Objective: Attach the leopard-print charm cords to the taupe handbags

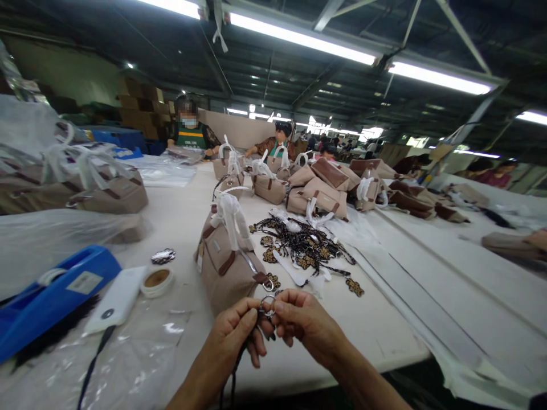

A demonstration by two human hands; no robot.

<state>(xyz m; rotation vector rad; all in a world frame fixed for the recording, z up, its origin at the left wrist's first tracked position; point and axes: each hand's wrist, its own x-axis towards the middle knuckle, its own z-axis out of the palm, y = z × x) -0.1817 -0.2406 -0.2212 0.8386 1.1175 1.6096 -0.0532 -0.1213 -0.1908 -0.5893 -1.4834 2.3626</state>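
My left hand (237, 333) and my right hand (299, 322) meet at the table's near edge, both pinched on a small metal key ring (268, 304). A dark cord (234, 370) hangs down from the left hand. Just behind the ring lies a beige handbag (224, 259) with brown trim, its handles wrapped in white paper. A metal ring on the bag's corner (269, 283) sits close above my fingers. To the right of the bag lies a heap of leopard-print charms on black cords (305, 245).
A blue tape dispenser (51, 296), a white power bank (115, 299) and a tape roll (156, 281) lie at left on plastic sheets. More beige bags (318, 193) crowd the far table. Other people sit at the far end (190, 134). A second table (470, 267) runs at right.
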